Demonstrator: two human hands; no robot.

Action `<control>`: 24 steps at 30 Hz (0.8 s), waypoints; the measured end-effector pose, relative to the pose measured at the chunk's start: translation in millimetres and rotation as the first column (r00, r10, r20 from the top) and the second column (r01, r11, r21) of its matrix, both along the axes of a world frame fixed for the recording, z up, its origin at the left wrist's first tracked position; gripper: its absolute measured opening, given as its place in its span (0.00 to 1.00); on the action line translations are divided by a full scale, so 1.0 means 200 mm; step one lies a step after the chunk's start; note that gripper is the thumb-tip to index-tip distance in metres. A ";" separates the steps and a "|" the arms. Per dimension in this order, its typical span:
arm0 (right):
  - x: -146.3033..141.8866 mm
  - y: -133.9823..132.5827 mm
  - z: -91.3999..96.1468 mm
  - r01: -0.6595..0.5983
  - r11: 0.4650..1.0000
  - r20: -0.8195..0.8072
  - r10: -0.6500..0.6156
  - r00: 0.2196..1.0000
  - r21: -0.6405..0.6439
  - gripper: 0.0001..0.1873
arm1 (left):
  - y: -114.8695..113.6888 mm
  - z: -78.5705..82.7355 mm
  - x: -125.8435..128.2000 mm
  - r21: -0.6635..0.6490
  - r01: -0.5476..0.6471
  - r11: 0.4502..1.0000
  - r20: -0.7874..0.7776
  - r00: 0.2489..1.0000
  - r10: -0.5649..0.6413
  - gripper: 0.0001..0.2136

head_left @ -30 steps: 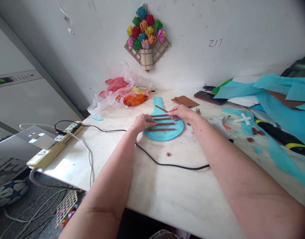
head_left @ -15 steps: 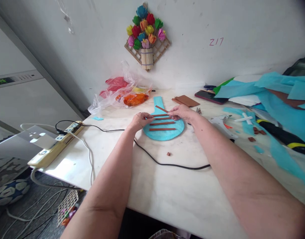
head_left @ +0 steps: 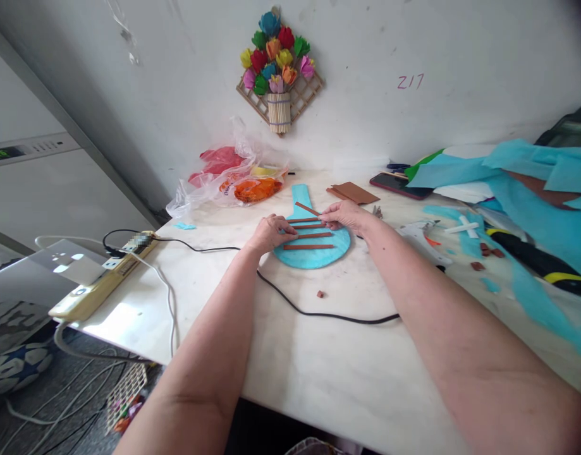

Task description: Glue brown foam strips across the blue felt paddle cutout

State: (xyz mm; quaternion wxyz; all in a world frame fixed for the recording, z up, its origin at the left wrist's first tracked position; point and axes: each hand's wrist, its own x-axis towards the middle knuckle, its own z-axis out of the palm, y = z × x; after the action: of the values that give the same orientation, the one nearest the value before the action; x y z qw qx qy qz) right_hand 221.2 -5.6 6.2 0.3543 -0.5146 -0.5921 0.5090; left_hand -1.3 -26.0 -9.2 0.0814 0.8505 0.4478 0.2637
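A light blue paddle-shaped piece [head_left: 313, 258] with a round body and short handle lies flat, handle pointing away from me. Several thin brown strips [head_left: 309, 247] run across its round part, roughly parallel. My left hand [head_left: 271, 232] has its bunched fingertips on the left ends of the middle strips, covering them. With my right hand [head_left: 343, 215] I pinch the lower right end of another brown strip [head_left: 306, 208], which slants over the base of the handle. The thumb of my left hand is partly hidden.
A black cable [head_left: 309, 313] crosses the table before the paddle. Brown sheets [head_left: 356, 192], a dark phone [head_left: 399, 186], a white glue gun [head_left: 423, 243] and blue scraps [head_left: 537, 189] lie right. Plastic bags [head_left: 233, 180] stand behind; a power strip [head_left: 100, 278] is left.
My left fingertips have moved slightly toward me, from the upper strips onto a lower one. My right hand stays in place with the slanted strip.
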 end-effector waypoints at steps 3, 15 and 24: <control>0.00 0.00 0.00 -0.001 1.000 0.000 0.001 1.000 0.002 0.05 | 0.00 0.00 0.00 0.010 0.020 1.000 0.004 1.000 -0.020 0.06; 0.00 0.00 0.00 0.008 1.000 0.012 -0.008 1.000 0.007 0.04 | 0.00 0.00 0.00 0.024 0.040 0.999 0.000 0.999 -0.040 0.07; 0.01 0.01 -0.01 -0.003 1.000 0.000 0.003 1.000 0.011 0.04 | -0.02 0.02 -0.03 -0.004 -0.028 1.000 0.145 0.989 0.028 0.09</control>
State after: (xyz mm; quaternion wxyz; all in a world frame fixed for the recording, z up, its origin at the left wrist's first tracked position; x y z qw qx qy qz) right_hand 222.8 -4.2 4.8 0.3562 -0.5118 -0.5956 0.5063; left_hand -7.4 -30.3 -4.5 0.1108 0.8226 0.4529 0.3255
